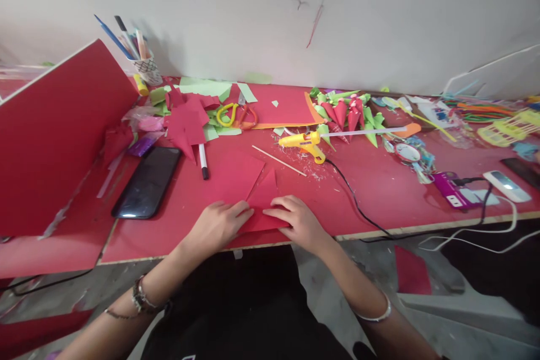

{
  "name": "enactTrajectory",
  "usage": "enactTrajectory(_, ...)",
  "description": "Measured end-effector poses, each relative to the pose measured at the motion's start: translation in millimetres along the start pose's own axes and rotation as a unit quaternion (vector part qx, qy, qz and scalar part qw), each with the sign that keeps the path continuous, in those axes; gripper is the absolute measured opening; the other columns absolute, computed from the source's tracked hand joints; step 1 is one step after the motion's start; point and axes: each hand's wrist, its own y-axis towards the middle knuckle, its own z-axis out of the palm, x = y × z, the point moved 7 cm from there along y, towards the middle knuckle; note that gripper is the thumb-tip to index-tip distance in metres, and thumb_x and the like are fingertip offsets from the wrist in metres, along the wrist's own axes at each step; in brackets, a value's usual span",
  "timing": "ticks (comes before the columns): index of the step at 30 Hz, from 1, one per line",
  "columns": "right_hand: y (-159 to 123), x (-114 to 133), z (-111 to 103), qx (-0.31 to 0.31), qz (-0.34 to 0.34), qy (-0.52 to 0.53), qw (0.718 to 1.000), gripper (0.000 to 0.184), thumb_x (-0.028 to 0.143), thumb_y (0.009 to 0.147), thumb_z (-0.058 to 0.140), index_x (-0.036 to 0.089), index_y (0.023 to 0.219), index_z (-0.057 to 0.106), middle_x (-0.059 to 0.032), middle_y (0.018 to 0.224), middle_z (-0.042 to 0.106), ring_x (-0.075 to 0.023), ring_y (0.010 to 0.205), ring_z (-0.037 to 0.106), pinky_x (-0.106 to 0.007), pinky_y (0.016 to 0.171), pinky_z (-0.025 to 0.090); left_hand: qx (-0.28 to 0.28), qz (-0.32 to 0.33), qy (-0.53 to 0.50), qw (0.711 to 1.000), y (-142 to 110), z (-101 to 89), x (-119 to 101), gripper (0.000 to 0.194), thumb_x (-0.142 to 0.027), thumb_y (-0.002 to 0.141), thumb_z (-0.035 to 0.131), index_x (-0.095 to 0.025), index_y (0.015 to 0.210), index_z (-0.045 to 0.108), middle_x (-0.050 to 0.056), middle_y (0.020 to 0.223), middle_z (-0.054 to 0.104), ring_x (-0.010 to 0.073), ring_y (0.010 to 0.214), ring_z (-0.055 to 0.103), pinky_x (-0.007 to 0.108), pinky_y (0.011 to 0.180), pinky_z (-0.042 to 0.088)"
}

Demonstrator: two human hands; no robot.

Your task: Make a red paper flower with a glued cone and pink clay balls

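A red paper sheet [244, 180], partly folded into a triangle, lies near the front edge of the red table [379, 202]. My left hand [219, 224] rests on its left part with the fingers stretched flat and pointing right. My right hand [295, 219] presses on the folded triangle with flat fingers pointing left. The fingertips of both hands nearly meet over the fold. Neither hand grips anything.
A black phone [147, 183] and a marker [203, 160] lie at left, beside red paper scraps [185, 121]. Scissors [236, 115], a yellow glue gun [306, 143] with its cord, a thin stick [278, 160], paper cones [350, 115], a pen cup [145, 67] and a red board [54, 135] surround them.
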Motion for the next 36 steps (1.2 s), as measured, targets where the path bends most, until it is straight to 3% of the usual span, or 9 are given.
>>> enactTrajectory(5, 8, -5, -3, 0.006, 0.014, 0.05, 0.999, 0.025, 0.017, 0.078, 0.055, 0.024, 0.101, 0.062, -0.0045, 0.1, 0.057, -0.0178, 0.09, 0.049, -0.033, 0.079, 0.041, -0.024, -0.022, -0.038, 0.999, -2, 7.3, 7, 0.02, -0.025, 0.083, 0.05, -0.022, 0.1, 0.059, 0.002, 0.087, 0.064, 0.0119, 0.057, 0.056, 0.023, 0.052, 0.041)
enactTrajectory(7, 12, -6, -4, -0.012, 0.02, 0.066, 0.998, 0.016, 0.024, 0.081, 0.053, 0.022, 0.092, 0.065, -0.0043, 0.093, 0.059, -0.0163, 0.085, 0.051, -0.031, 0.076, 0.041, -0.038, -0.048, -0.071, 0.996, -3, 11.7, 12, 0.02, -0.032, 0.084, 0.047, -0.023, 0.095, 0.061, 0.001, 0.085, 0.064, 0.0119, 0.06, 0.058, 0.022, 0.052, 0.04)
enactTrajectory(11, 18, -11, -4, -0.048, 0.048, 0.087, 0.994, 0.018, 0.03, 0.082, 0.051, 0.017, 0.077, 0.063, -0.0041, 0.084, 0.06, -0.0153, 0.078, 0.052, -0.029, 0.073, 0.041, -0.039, -0.125, -0.111, 0.985, -5, 20.1, 22, 0.028, -0.038, 0.086, 0.042, -0.019, 0.08, 0.062, 0.001, 0.077, 0.063, 0.0125, 0.062, 0.058, 0.021, 0.051, 0.038)
enactTrajectory(21, 20, -18, -2, -0.073, 0.122, 0.078, 0.987, 0.014, 0.031, 0.08, 0.054, 0.017, 0.079, 0.055, -0.0049, 0.082, 0.056, -0.0179, 0.08, 0.051, -0.029, 0.072, 0.041, -0.047, -0.241, -0.081, 0.966, -12, 17.5, 32, 0.037, -0.042, 0.084, 0.042, -0.015, 0.062, 0.055, 0.001, 0.061, 0.057, 0.0108, 0.049, 0.051, 0.02, 0.042, 0.028)
enactTrajectory(27, 19, -21, 2, -0.071, 0.139, 0.051, 0.986, 0.014, 0.031, 0.078, 0.056, 0.017, 0.077, 0.053, -0.0056, 0.081, 0.054, -0.0193, 0.081, 0.049, -0.031, 0.072, 0.041, -0.005, -0.259, -0.113, 0.959, -19, 18.9, 35, 0.027, -0.037, 0.085, 0.042, -0.017, 0.07, 0.054, 0.0, 0.07, 0.059, 0.0118, 0.057, 0.055, 0.019, 0.046, 0.033)
enactTrajectory(30, 20, -21, 2, -0.068, 0.14, 0.039, 0.987, 0.014, 0.031, 0.079, 0.055, 0.017, 0.075, 0.052, -0.0054, 0.08, 0.053, -0.0193, 0.079, 0.049, -0.031, 0.071, 0.041, 0.003, -0.252, -0.076, 0.965, -19, 15.5, 36, 0.024, -0.036, 0.085, 0.043, -0.018, 0.097, 0.054, 0.004, 0.089, 0.059, 0.0127, 0.057, 0.057, 0.02, 0.042, 0.033)
enactTrajectory(32, 20, -21, 3, -0.066, 0.137, 0.034, 0.988, 0.015, 0.031, 0.079, 0.054, 0.018, 0.074, 0.051, -0.0056, 0.08, 0.053, -0.0193, 0.079, 0.049, -0.031, 0.07, 0.041, 0.0, -0.217, -0.033, 0.976, -16, 11.3, 34, 0.033, -0.032, 0.085, 0.043, -0.025, 0.117, 0.044, 0.007, 0.105, 0.055, 0.0114, 0.054, 0.057, 0.02, 0.04, 0.033)
enactTrajectory(36, 21, -20, 3, -0.063, 0.134, 0.019, 0.989, 0.015, 0.03, 0.08, 0.053, 0.018, 0.071, 0.049, -0.0057, 0.08, 0.053, -0.0193, 0.079, 0.049, -0.031, 0.07, 0.041, 0.022, -0.005, 0.015, 1.0, -7, 7.3, 12, 0.046, -0.011, 0.084, 0.041, -0.036, 0.123, 0.04, 0.004, 0.112, 0.054, 0.0101, 0.06, 0.057, 0.022, 0.051, 0.041)
